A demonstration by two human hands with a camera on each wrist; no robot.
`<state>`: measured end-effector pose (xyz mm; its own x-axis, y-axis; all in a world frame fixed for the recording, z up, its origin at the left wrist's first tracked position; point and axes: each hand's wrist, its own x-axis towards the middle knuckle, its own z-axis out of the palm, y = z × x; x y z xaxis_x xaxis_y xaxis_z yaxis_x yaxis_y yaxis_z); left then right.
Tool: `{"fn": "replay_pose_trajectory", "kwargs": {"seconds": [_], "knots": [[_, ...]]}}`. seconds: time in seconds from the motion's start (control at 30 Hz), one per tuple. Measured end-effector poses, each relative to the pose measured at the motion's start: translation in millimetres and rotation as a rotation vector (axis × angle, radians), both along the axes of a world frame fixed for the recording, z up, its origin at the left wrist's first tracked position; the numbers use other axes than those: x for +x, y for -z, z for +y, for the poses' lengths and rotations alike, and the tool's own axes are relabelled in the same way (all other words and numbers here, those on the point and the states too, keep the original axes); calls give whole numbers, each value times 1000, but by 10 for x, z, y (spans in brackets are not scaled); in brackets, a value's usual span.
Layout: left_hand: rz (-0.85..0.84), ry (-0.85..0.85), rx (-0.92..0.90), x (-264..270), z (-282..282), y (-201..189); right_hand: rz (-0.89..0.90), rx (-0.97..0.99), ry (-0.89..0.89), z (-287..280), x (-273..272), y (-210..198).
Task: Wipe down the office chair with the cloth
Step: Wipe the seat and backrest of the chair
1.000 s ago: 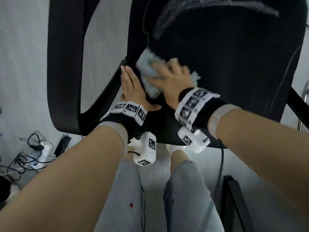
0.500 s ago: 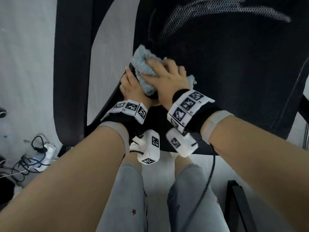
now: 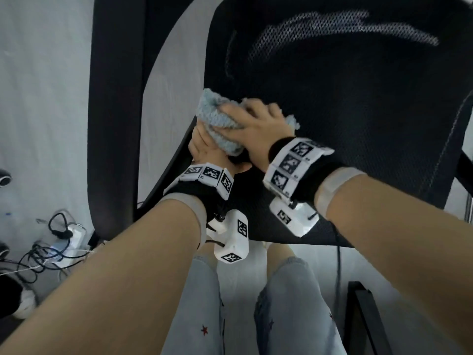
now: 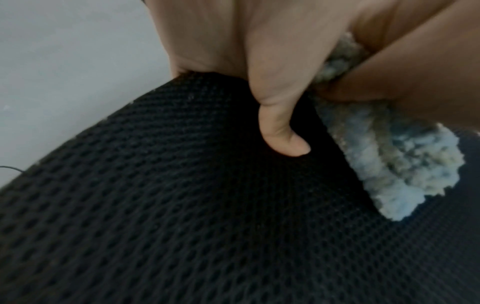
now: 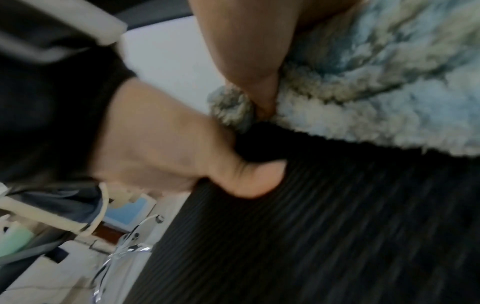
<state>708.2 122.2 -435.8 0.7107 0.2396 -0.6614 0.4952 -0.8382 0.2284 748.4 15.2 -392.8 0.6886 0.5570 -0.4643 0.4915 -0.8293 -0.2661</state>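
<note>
Nearest the camera, two forearms reach forward over the person's knees. The left hand (image 3: 202, 147) grips the left edge of the office chair's mesh seat (image 3: 358, 139): its thumb lies on top of the mesh, and its fingers seem to wrap the rim, though they are hidden. It steadies the chair and holds no cloth.

Just beyond and touching it, the right hand (image 3: 258, 126) is clenched on the fluffy blue cloth (image 3: 217, 116), fingers spread over the bunched wad and pressing it flat onto the seat at that same left edge. The cloth sits under and ahead of the right palm, spilling out to the left over the left hand's knuckles and a little to the right.

The unwiped mesh stretches away to the right and forward from the cloth, so the next stroke likely has to travel that way, away from the bracing left hand. The right hand is the one placed for it.

Farther off, the chair's black armrest (image 3: 115, 98) curves at left, with cables (image 3: 46, 254) on the floor.
</note>
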Motion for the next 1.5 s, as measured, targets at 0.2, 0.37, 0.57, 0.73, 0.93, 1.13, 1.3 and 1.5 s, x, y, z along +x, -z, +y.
{"fn": "replay_pose_trajectory", "kwargs": {"seconds": [0.2,0.37,0.57,0.73,0.93,1.13,1.3,1.5], "knots": [[-19,-116,-48,27,-12,-59,-68,-73,488,-108,356,18],[43,31,9,14,15,-23,16,-40,-29,4,-58,-27],[12,-138,-35,18,-4,-39,-120,-109,226,-250,368,55],[-41,-152,12,-20,-27,34,-33,-95,149,-63,97,22],[-29,-42,49,-39,15,56,-178,-200,-95,-194,43,58],[-33,-137,-7,-28,-36,24,-173,-195,177,-93,-35,98],[-281,-168,118,-130,-100,95,-283,-190,100,-22,-351,267],[-128,-27,70,-78,9,165,-397,-174,72,-76,-328,336]]}}
